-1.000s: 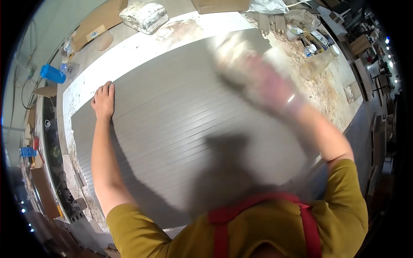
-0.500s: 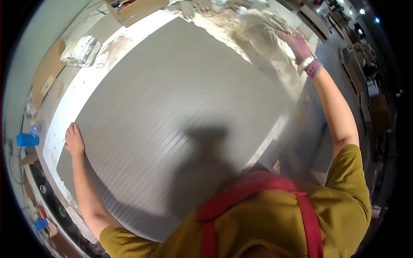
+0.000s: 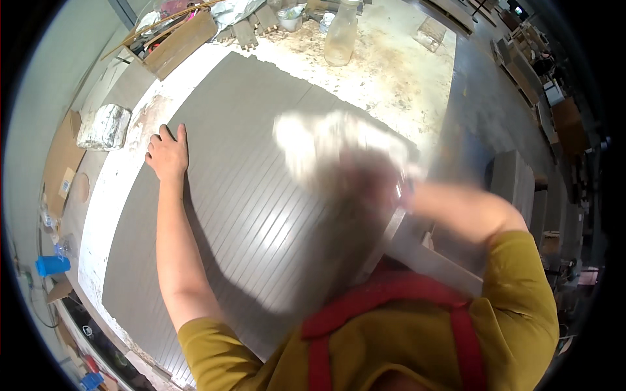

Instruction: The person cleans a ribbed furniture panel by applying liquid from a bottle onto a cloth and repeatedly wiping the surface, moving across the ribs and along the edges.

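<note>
A large grey panel (image 3: 241,111) with narrow parallel grooves lies flat before me, its far edge ragged. At its left side, my left hand (image 3: 169,154) rests bare with fingers spread over the edge, holding nothing. My right hand (image 3: 373,179), in a pinkish glove, is over the panel's right part and smeared by motion. Bunched under and ahead of it is a whitish cloth (image 3: 303,146), also blurred. Whether the cloth touches the panel at every point cannot be made out. The panel's lower right part is hidden by my arm and shadow.
Beneath the panel is a stained white table (image 3: 407,72). Toward the back stand a cloudy bottle (image 3: 342,36) and a wooden box (image 3: 179,49) of odds and ends. A white wrapped block (image 3: 104,127) and a blue cup (image 3: 52,265) are at left.
My right hand has swept the cloth from beyond the panel's far right corner back toward me and left, over the panel. My left hand has slid farther up the left edge, its fingers now spread.
</note>
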Demonstrator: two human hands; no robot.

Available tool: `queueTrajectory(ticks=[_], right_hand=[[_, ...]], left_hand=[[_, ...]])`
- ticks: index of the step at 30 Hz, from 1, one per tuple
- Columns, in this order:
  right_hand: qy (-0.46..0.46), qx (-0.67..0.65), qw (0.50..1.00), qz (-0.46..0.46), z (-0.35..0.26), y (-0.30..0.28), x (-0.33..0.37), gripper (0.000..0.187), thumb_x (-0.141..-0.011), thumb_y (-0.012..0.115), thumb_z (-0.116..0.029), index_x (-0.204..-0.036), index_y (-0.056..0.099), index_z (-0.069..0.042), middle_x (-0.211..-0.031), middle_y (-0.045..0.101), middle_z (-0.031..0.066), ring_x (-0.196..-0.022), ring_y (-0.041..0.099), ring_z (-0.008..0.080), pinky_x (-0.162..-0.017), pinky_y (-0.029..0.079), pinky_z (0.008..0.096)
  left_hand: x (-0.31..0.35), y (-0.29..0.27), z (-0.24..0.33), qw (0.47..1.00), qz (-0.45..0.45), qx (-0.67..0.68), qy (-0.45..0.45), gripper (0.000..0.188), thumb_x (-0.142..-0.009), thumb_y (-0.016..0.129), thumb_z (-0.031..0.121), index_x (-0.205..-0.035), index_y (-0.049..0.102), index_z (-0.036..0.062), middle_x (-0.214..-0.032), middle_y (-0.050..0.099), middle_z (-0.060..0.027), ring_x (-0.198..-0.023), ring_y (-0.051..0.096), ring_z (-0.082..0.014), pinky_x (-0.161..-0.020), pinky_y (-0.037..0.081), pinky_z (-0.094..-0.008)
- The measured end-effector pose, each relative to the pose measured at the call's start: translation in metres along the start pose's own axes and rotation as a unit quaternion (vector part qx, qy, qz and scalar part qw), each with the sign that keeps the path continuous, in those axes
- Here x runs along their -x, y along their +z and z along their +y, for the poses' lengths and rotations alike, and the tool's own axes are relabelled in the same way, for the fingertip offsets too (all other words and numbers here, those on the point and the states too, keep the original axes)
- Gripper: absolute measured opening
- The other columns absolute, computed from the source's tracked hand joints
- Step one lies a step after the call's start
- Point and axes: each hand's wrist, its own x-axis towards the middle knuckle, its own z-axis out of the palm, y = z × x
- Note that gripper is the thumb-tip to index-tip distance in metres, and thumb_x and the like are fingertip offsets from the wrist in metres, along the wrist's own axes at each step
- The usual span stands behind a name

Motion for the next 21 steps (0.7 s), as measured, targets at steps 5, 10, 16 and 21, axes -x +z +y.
queueTrajectory(ticks=[5, 10, 16, 21], right_hand=[[0.107, 0.074, 0.987, 0.095, 0.048, -0.047, -0.141, 0.038, -0.08, 0.06, -0.016, -0.115, 0.05, -0.008, -0.114, 0.055, 0.0222, -0.101, 0.056, 0.0385, -0.079, 0.049, 0.0453], [0.014, 0.073, 0.996, 0.045, 0.044, -0.03, -0.033, 0.05, -0.077, 0.059, -0.011, -0.125, 0.046, -0.012, -0.107, 0.056, 0.0209, -0.095, 0.057, 0.0386, -0.075, 0.049, 0.0476], [-0.099, 0.084, 0.988, -0.083, 0.048, -0.046, 0.022, 0.055, -0.069, 0.064, -0.011, -0.122, 0.049, -0.012, -0.105, 0.056, 0.0182, -0.092, 0.056, 0.0365, -0.07, 0.048, 0.0448], [0.058, 0.042, 0.996, 0.053, 0.057, -0.048, -0.17, 0.03, -0.085, 0.056, -0.021, -0.11, 0.048, -0.006, -0.109, 0.056, 0.022, -0.098, 0.057, 0.0384, -0.08, 0.048, 0.0446]], left_hand=[[-0.001, -0.002, 0.013, 1.0, 0.002, 0.008, 0.004, 0.06, -0.091, 0.04, 0.055, -0.131, 0.047, 0.0099, -0.12, 0.052, -0.0189, -0.116, 0.047, -0.0334, -0.101, 0.03, -0.0518], [-0.001, 0.001, 0.001, 1.0, 0.011, 0.024, -0.003, 0.06, -0.09, 0.042, 0.054, -0.131, 0.047, 0.0099, -0.12, 0.052, -0.0186, -0.117, 0.047, -0.0326, -0.102, 0.029, -0.0513], [0.003, -0.004, 0.003, 1.0, 0.0, 0.008, -0.011, 0.059, -0.091, 0.043, 0.052, -0.132, 0.046, 0.0099, -0.12, 0.052, -0.0188, -0.117, 0.047, -0.0324, -0.102, 0.028, -0.0503], [-0.003, -0.005, 0.014, 1.0, 0.006, 0.008, -0.001, 0.059, -0.091, 0.043, 0.052, -0.133, 0.046, 0.0103, -0.121, 0.052, -0.0182, -0.117, 0.047, -0.032, -0.103, 0.028, -0.0498]])
